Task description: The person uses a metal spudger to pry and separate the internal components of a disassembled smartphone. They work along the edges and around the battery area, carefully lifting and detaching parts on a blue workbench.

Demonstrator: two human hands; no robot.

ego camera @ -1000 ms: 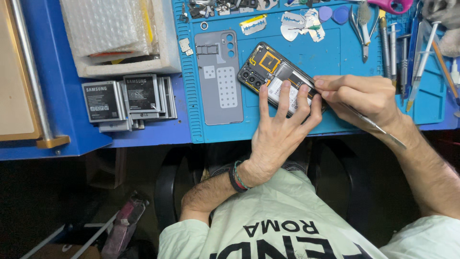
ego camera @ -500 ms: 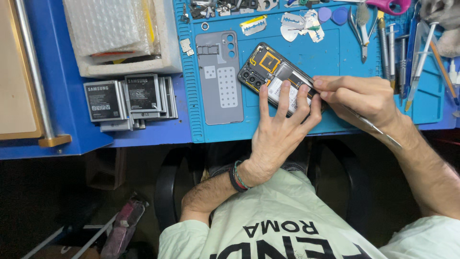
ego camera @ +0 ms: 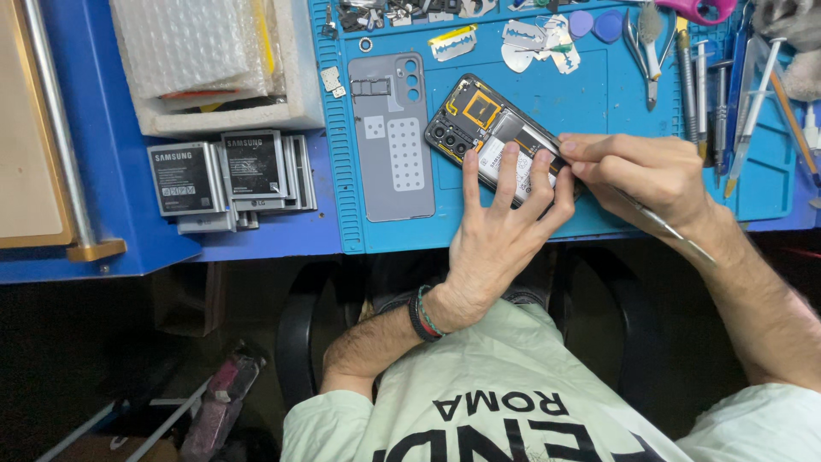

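An opened smartphone [ego camera: 475, 124] with its back removed lies tilted on the blue work mat [ego camera: 599, 94]. Its yellow and black inner parts and the battery show. My left hand [ego camera: 500, 231] rests its spread fingers on the phone's battery and pins the phone down. My right hand [ego camera: 646, 175] pinches a thin metal tool [ego camera: 663, 224] at the phone's right edge, and the tool's shaft runs back under my palm. The grey back cover [ego camera: 393, 145] lies flat on the mat, left of the phone.
Several phone batteries [ego camera: 227, 175] are stacked at the left on the blue table. A foam box with bubble wrap [ego camera: 205, 60] sits behind them. Tweezers, screwdrivers and picks [ego camera: 710, 77] line the mat's right side. Small parts [ego camera: 530, 38] lie along the top.
Both hands stay on the phone in nearly the same pose. The left fingers have shifted slightly on the battery.
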